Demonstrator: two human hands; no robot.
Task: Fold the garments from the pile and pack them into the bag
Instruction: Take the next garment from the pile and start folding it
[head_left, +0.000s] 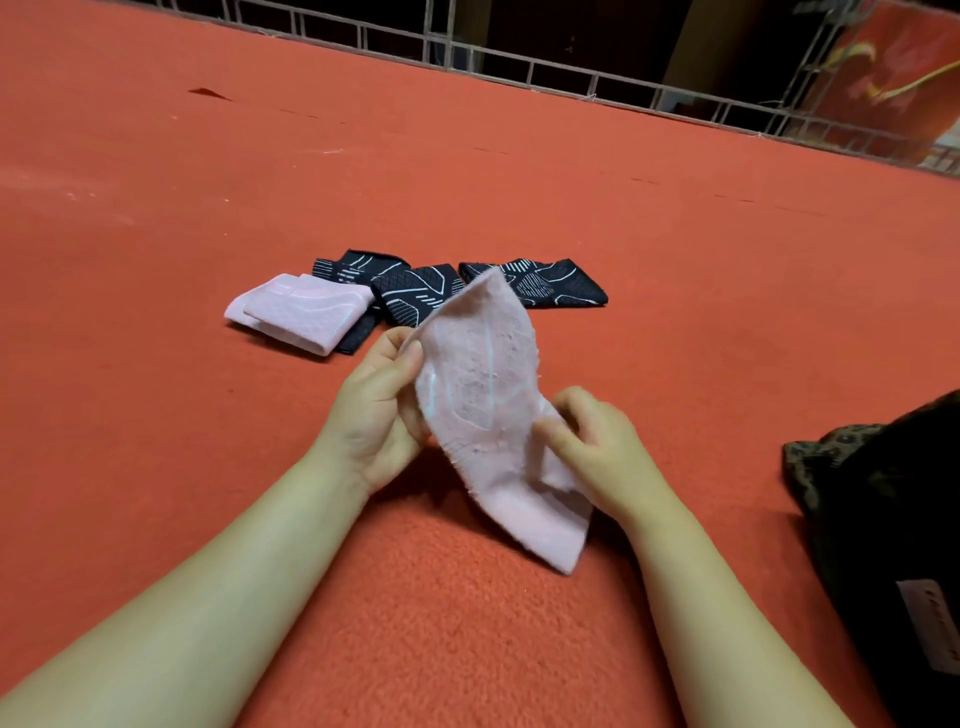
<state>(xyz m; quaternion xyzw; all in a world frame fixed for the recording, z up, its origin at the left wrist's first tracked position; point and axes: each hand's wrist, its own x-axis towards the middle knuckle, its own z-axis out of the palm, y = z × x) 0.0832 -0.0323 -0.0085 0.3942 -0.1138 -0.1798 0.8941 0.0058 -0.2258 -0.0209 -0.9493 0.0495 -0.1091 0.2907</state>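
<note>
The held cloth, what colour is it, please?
Pale pink cloth, seen in the head view.

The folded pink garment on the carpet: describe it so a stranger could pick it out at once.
On the red carpet, beyond the hands, lies a small cluster of folded garments. The folded pink garment sits at its left end. Its neighbours are dark with white lines.

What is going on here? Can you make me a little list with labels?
surface: orange-red carpet
held item: pink cloth, lifted off the carpet, not folded flat
left hand: pinches the cloth's left edge
right hand: grips the cloth's lower right part
folded pink piece: lies on the carpet beyond the hands
dark patterned pieces: lie folded beside the pink one
dark bag: at the right edge, only partly in view
</note>
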